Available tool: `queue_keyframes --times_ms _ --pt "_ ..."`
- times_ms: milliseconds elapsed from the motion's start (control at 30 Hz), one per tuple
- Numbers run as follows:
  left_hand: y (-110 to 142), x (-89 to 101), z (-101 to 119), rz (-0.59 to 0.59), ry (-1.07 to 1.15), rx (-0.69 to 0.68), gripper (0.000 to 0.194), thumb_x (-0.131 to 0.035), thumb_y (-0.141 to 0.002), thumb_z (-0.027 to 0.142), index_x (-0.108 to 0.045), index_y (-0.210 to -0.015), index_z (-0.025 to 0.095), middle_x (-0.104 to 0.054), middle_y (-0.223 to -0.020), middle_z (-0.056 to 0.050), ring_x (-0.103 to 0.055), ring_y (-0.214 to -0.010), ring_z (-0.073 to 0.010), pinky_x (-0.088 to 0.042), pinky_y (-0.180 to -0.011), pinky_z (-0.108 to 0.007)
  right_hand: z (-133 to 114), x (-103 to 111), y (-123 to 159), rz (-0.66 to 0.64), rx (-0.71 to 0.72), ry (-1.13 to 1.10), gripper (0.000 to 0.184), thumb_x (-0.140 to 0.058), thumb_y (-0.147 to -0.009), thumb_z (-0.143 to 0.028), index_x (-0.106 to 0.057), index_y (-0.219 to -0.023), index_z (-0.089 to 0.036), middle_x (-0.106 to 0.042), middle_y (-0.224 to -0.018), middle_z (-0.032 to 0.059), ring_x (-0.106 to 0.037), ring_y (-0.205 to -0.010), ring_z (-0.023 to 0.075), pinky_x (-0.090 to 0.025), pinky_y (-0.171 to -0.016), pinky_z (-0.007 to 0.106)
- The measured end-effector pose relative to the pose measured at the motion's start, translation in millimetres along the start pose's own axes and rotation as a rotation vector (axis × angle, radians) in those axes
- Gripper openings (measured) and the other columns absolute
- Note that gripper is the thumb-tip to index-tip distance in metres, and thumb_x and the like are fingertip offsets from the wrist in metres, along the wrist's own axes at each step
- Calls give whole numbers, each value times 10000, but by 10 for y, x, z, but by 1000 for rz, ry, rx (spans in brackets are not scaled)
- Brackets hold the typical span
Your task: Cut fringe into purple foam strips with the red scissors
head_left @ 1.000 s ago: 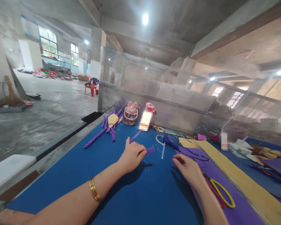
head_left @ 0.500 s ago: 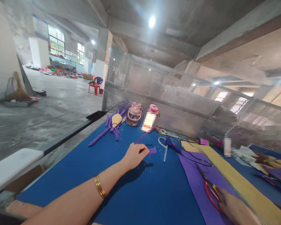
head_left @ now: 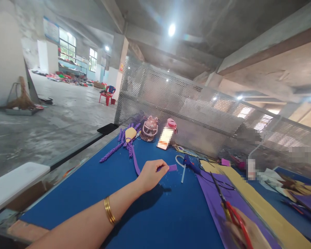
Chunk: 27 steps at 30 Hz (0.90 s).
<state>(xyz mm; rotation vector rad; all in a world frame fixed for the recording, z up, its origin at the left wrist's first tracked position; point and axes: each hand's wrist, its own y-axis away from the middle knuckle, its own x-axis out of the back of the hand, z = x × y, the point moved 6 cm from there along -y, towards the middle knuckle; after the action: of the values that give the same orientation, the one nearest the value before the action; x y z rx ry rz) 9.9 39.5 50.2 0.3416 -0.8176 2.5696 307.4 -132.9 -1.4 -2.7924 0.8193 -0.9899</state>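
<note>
My left hand [head_left: 153, 174] pinches a purple strip [head_left: 172, 167] above the blue tabletop [head_left: 114, 186]. One short end sticks out to the right of the fingertips, and a longer length trails behind the hand toward the back left. At the lower right, my right hand [head_left: 245, 226] is closed round the handles of scissors [head_left: 224, 200] with red and yellow grips. Their blades point up and away from me over a purple sheet [head_left: 209, 200]. Motion blurs this hand somewhat. Back left on the table lies a purple braided figure with a yellow head [head_left: 131, 135].
A blue glue gun [head_left: 191, 164] with a pale glue stick [head_left: 183, 174] lies right of my left hand. Behind stand a pink helmet-shaped object [head_left: 149, 129] and a lit phone [head_left: 166, 138]. A yellow sheet [head_left: 264, 204] runs along the right; a perforated metal screen [head_left: 181, 107] backs the table.
The scissors have been raised and turned, their blades pointing further up. My left hand has shifted slightly right with the strip, whose long tail now curves out behind the hand to the left.
</note>
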Motion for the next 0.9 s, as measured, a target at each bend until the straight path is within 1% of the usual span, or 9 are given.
queue_keyframes --times_ms 67,100,167,233,333,400,533,700,900 --pt "7 -20 -11 -8 50 32 303 -448 -802 404 -615 -714 167 -560 -641 11 -451 -605 -116 -306 -553 -220 -292 -325 47 -83 -40 -347 392 -702 -647 -416 -589 -956 -202 -569 -595 -22 -485 -430 114 -373 -418 226" --pt "7 -34 -25 -16 74 45 307 -469 -789 426 -621 -722 166 -564 -646 10 -455 -611 -119 -309 -556 -221 -456 -452 44 -64 -30 -519 461 -717 -640 -413 -555 -1023 -214 -525 -574 -51 -424 -397 87 -338 -391 208" --pt "-3 -51 -61 -13 115 59 304 -510 -763 442 -621 -714 163 -564 -646 10 -463 -622 -120 -316 -566 -221 -753 -723 1 -101 -29 -722 505 -719 -662 -387 -508 -1093 -228 -428 -518 -96 -358 -379 62 -350 -414 198" --pt "-19 -54 -114 13 165 76 305 -506 -766 441 -596 -688 160 -536 -620 18 -456 -605 -112 -318 -561 -219 -986 -935 -80 -126 -12 -790 416 -661 -732 -423 -505 -1073 -242 -418 -549 -97 -381 -410 61 -424 -511 233" --pt "-44 -76 -216 15 283 136 322 -457 -792 456 -531 -680 163 -478 -557 40 -426 -512 -94 -316 -511 -215 -1251 -1192 -195 -222 158 -727 355 -553 -803 -508 -485 -1047 -260 -435 -632 -81 -421 -473 66 -459 -619 265" --pt "-59 -88 -261 6 329 160 324 -457 -791 456 -508 -669 161 -492 -564 35 -424 -500 -92 -317 -499 -214 -1280 -1333 -254 -241 204 -717 395 -490 -799 -592 -486 -1012 -260 -420 -638 -79 -418 -484 71 -466 -646 281" --pt "-80 -40 -267 71 305 125 319 -476 -788 435 -536 -664 147 -456 -569 36 -388 -543 -89 -299 -516 -211 -1157 -1541 -296 -269 219 -655 387 -546 -785 -551 -490 -1035 -261 -414 -651 -79 -414 -501 74 -454 -697 287" --pt "-88 7 -266 135 333 126 309 -501 -779 438 -583 -725 145 -455 -595 35 -373 -565 -88 -293 -533 -215 -1079 -1603 -214 -347 304 -422 411 -480 -814 -558 -430 -1114 -280 -396 -698 -61 -411 -571 108 -426 -612 250" --pt "-85 70 -241 216 370 139 298 -579 -724 438 -619 -736 143 -513 -628 21 -399 -591 -93 -320 -562 -220 -1121 -1657 -131 -396 322 -337 414 -456 -830 -538 -405 -1136 -264 -402 -744 -44 -437 -667 135 -422 -676 269"
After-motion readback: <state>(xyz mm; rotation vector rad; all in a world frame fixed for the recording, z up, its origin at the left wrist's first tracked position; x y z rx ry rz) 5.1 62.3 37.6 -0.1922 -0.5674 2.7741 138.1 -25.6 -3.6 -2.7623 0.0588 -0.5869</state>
